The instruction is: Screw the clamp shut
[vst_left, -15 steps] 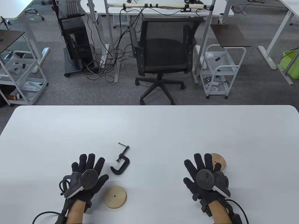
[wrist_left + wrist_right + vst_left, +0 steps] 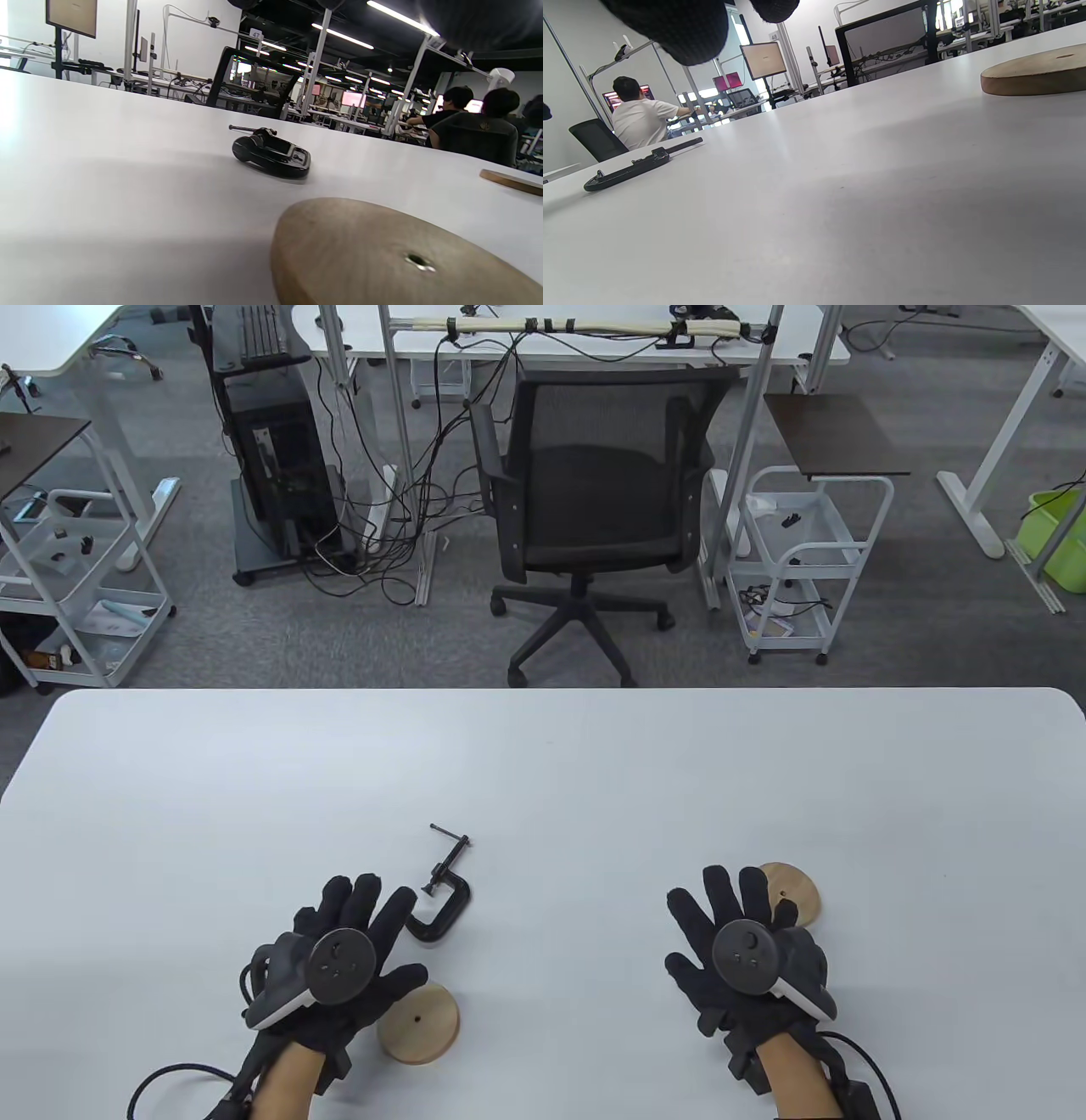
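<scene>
1. The black C-clamp [image 2: 441, 891] lies flat on the white table [image 2: 543, 763], its screw and crossbar handle pointing away from me – the jaw gap looks wide open, so no turning is done yet.
2. My left hand [image 2: 344, 959] hovers just beside the clamp's frame, fingers spread and reaching over its near end; I cannot tell whether a fingertip touches it, and nothing is gripped.
3. My right hand [image 2: 742, 954] rests well apart to the right, fingers spread, holding nothing.
4. A wooden disc [image 2: 420, 1022] sits by my left wrist; a second wooden disc [image 2: 797, 891] peeks out beyond my right fingers.
5. Everything remains – pick up the frame, take the handle, and screw it down until shut.
</scene>
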`<move>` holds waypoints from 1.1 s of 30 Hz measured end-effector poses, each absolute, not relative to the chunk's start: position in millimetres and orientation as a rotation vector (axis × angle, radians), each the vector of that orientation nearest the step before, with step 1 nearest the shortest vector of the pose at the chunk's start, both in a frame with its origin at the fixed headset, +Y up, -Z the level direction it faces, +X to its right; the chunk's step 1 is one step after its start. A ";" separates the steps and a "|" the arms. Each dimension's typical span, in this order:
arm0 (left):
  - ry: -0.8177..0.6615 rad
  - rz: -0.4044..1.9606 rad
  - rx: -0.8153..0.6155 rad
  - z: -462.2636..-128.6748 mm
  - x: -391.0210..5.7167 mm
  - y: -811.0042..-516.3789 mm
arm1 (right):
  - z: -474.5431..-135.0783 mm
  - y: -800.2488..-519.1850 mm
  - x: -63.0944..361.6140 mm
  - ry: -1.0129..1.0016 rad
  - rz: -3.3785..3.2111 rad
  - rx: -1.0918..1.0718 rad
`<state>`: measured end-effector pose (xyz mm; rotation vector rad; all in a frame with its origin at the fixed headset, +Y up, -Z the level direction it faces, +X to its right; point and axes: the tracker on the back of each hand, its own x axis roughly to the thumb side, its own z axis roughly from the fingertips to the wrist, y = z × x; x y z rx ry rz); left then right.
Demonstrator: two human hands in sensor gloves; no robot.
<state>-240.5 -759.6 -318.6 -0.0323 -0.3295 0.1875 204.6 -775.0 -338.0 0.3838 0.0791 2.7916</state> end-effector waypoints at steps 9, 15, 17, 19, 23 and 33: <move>-0.353 0.138 -0.215 -315.8 -223.1 -761.3 | -337.1 -775.2 202.1 0.082 2.785 0.395; -0.370 0.089 -0.300 -312.2 -213.3 -764.2 | -337.1 -775.5 201.7 0.093 2.783 0.400; -0.375 0.080 -0.319 -312.0 -210.5 -765.1 | -337.2 -775.5 201.6 0.091 2.779 0.401; -0.384 0.076 -0.345 -311.7 -207.0 -767.4 | -337.3 -775.8 201.7 0.096 2.777 0.404; -0.397 0.052 -0.421 -312.4 -199.1 -775.2 | -337.3 -776.0 201.3 0.097 2.776 0.408; -0.403 -0.008 -0.566 -315.9 -185.0 -794.6 | -337.3 -776.2 200.9 0.102 2.775 0.414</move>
